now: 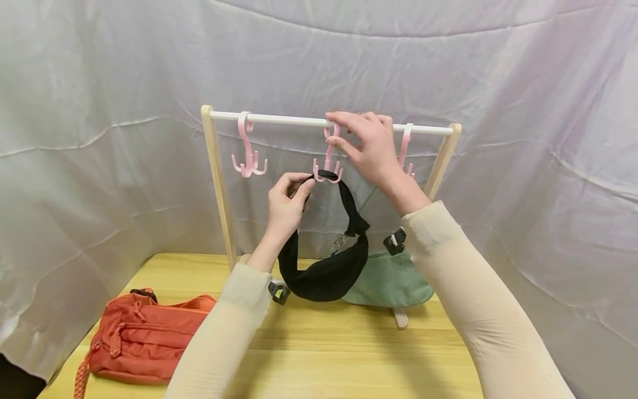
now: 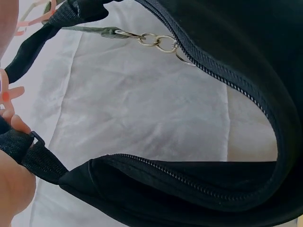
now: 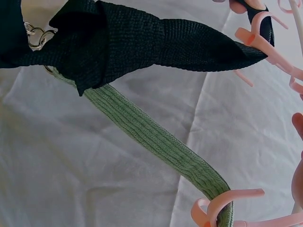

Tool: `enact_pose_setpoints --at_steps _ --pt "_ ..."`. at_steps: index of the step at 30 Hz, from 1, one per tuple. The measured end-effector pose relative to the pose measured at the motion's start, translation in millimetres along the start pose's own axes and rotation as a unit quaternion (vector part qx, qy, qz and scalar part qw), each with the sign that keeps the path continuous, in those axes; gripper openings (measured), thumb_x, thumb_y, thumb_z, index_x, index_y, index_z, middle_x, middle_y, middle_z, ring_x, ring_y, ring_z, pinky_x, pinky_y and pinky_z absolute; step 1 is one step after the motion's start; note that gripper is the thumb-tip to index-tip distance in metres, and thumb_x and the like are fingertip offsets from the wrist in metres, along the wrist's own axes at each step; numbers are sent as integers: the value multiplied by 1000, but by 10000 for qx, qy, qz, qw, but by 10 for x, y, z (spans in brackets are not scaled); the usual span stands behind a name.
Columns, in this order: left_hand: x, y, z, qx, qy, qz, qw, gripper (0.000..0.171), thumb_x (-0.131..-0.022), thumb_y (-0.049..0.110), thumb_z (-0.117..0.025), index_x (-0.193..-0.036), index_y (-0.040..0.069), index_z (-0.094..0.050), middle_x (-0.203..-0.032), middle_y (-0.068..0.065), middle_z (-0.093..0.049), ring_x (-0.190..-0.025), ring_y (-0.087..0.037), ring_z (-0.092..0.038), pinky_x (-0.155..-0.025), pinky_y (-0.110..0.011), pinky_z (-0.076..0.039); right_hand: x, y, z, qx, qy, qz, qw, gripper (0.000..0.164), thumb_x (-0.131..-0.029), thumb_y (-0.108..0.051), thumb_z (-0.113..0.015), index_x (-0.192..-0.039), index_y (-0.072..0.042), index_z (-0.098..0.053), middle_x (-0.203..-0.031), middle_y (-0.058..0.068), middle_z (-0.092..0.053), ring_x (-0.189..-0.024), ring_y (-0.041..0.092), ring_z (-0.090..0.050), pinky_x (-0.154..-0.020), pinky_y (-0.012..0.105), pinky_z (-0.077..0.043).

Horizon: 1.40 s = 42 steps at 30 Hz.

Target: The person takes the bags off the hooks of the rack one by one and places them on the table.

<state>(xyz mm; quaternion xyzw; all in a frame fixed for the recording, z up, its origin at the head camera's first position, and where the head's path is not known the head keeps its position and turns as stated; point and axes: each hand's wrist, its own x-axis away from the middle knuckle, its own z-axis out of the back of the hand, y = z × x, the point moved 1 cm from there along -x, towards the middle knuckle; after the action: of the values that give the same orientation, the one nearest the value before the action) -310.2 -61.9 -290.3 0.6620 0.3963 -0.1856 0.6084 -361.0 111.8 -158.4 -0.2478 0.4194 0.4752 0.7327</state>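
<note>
My left hand [image 1: 286, 205] pinches the strap of a black zippered shoulder bag [image 1: 324, 280] between thumb and fingers, left of the middle pink hook [image 1: 328, 159]. The strap [image 3: 203, 45] runs over the prongs of that hook, and the bag hangs below in a loop. Up at the white rod [image 1: 289, 119], my right hand [image 1: 371, 144] grips the top of the same hook, thumb below and index finger along the rod. In the left wrist view the bag's zipper [image 2: 189, 184] curves along its edge.
A green corduroy bag [image 1: 394, 280] hangs behind the black one, its strap [image 3: 156, 137] looped on the right pink hook [image 3: 222, 203]. Another pink hook [image 1: 248, 147] hangs at left. An orange-red bag [image 1: 154, 338] lies on the wooden table [image 1: 309, 360]. Grey cloth [image 1: 149, 66] surrounds the rack.
</note>
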Motion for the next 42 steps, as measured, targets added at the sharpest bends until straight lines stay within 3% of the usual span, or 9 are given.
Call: enact_pose_setpoints --at_steps 5,11,18,29,37,42 --pt "-25 23 -14 -61 67 42 10000 19 -98 9 -73 -109 -6 -69 -74 0 -65 -52 -14 -51 -48 -20 -46 0 -6 1 -6 -6 -8 10000 43 -93 -27 -78 -133 -14 -72 -129 5 -73 -95 25 -60 -99 52 -32" --pt "-63 68 -23 -78 95 -87 9999 18 -99 8 -70 -108 -8 -69 -80 -29 -62 -53 -17 -52 -48 -20 -46 -2 -12 -2 -22 0 -13 10000 44 -92 -27 -79 -133 -13 -71 -129 5 -73 -95 25 -60 -99 52 -32" --pt "-120 113 -22 -153 116 -79 9998 18 -100 8 -69 -109 -7 -69 -82 -31 -62 -54 -19 -53 -49 -20 -46 -10 -9 -17 -49 29 1 10000 43 -92 -27 -79 -133 -13 -72 -128 5 -74 -95 25 -60 -99 51 -32" --pt "-205 193 -9 -224 78 -258 9994 18 -101 8 -69 -108 -9 -70 -78 -27 -61 -52 -9 -49 -48 -19 -44 -12 -34 -36 -60 60 58 9999 43 -92 -27 -79 -133 -14 -72 -129 4 -73 -96 25 -61 -100 50 -32" --pt "-259 262 -22 -169 87 -299 9994 18 -101 7 -69 -107 -9 -70 -74 0 -61 -51 -10 -48 -48 -20 -43 -28 -46 -32 5 116 127 9999 43 -93 -28 -78 -133 -13 -72 -128 5 -73 -96 26 -61 -98 51 -33" --pt "-292 284 -26 -105 116 -312 9994 17 -101 6 -69 -107 -10 -69 -75 2 -61 -51 -9 -48 -48 -20 -43 -39 -50 -31 15 142 87 9999 43 -93 -28 -78 -132 -12 -72 -127 5 -74 -96 26 -61 -98 51 -33"
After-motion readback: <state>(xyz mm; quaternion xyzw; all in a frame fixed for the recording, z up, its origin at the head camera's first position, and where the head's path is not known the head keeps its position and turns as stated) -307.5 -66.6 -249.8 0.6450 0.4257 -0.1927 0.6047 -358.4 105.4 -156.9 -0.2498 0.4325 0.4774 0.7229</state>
